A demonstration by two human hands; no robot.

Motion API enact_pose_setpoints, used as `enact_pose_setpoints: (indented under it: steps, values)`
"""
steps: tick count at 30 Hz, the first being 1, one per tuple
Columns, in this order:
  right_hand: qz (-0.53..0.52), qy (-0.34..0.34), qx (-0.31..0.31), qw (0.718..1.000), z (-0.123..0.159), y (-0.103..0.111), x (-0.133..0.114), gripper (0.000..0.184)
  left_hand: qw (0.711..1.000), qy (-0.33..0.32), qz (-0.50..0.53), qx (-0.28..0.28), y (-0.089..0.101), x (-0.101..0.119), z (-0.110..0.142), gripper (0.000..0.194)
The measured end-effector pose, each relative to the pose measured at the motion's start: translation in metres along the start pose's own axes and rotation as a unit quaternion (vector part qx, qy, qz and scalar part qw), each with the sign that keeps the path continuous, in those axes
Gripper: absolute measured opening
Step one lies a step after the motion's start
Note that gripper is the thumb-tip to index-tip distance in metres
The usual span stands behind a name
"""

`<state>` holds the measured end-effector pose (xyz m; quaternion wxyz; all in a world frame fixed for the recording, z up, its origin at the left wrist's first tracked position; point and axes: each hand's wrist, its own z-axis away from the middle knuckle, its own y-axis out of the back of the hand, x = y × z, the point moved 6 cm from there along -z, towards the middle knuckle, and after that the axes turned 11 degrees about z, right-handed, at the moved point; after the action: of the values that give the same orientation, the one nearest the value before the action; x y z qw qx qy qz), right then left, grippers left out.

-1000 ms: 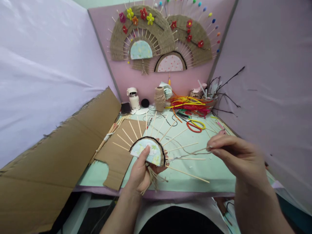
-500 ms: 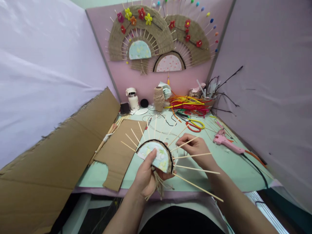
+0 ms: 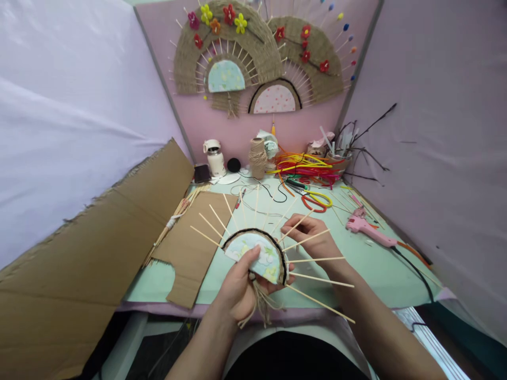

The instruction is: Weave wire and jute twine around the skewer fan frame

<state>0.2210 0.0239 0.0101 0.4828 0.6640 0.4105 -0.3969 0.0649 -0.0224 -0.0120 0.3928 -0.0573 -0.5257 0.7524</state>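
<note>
My left hand (image 3: 242, 285) grips a small half-round fan (image 3: 253, 253) by its lower edge, thumb flat on the pale blue flowered cloth. Black braid runs along its curved rim, and thin wooden sticks (image 3: 317, 259) spread outward from it like rays. Below the palm hangs a twine tassel (image 3: 261, 306). My right hand (image 3: 307, 232) is behind the right-hand sticks, thumb and fingers pinched together. A thin strand of twine seems to run from these fingertips toward the fan's edge; the sticks partly hide it.
Cut cardboard (image 3: 190, 237) and bundled sticks (image 3: 170, 224) lie to the left. Scissors (image 3: 317, 203) and colourful pipe cleaners (image 3: 309, 166) are behind, near a twine spool (image 3: 257, 158) and white bottle (image 3: 215, 161). A pink glue gun (image 3: 368, 229) rests at right, its cord trailing. Finished fans (image 3: 229, 47) hang behind.
The fan has tilted slightly and shifted a little right and down in my left hand. My right hand's pinched fingertips have moved slightly left and up behind the sticks.
</note>
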Motion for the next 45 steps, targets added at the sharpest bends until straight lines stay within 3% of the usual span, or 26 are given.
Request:
enact_pose_setpoints:
  steps: [5,11,16,22,25,30,34,39,43,45]
  values:
    - [-0.003,0.022,0.017,1.000,0.004,0.005,-0.001,0.020,1.000,-0.021,-0.018,0.008,0.001,0.002,-0.001,0.023]
    - [0.039,0.030,0.011,0.999,0.009,0.024,-0.002,0.018,0.998,-0.038,-0.034,-0.032,-0.003,0.006,-0.002,0.036]
    - [0.113,0.096,-0.051,0.988,0.020,0.046,-0.013,0.017,0.997,-0.060,-0.038,-0.028,-0.002,0.014,-0.001,0.040]
    - [0.239,0.129,-0.111,0.956,0.034,0.073,-0.021,0.013,0.997,-0.065,-0.040,-0.014,0.000,0.018,-0.001,0.041]
    - [0.242,0.161,-0.125,0.949,0.041,0.082,-0.033,0.008,0.997,-0.061,-0.048,-0.017,-0.001,0.017,-0.001,0.041]
    - [0.171,0.217,-0.091,0.957,0.046,0.088,-0.064,0.006,0.996,-0.058,-0.061,-0.039,-0.001,0.013,-0.001,0.044]
    - [0.118,0.224,-0.018,0.967,0.037,0.089,-0.072,0.010,0.996,-0.036,-0.076,-0.033,0.003,0.007,0.000,0.044]
    - [0.074,0.186,0.054,0.978,0.024,0.086,-0.049,0.011,0.994,0.003,-0.065,-0.083,0.001,0.002,0.000,0.040]
    - [0.047,0.137,0.128,0.981,0.024,0.089,-0.027,0.011,0.997,0.003,-0.050,-0.066,0.003,0.002,-0.001,0.037]
    - [0.045,0.104,0.127,0.985,0.024,0.086,-0.018,0.013,0.997,0.004,-0.049,-0.060,0.005,0.002,-0.002,0.036]
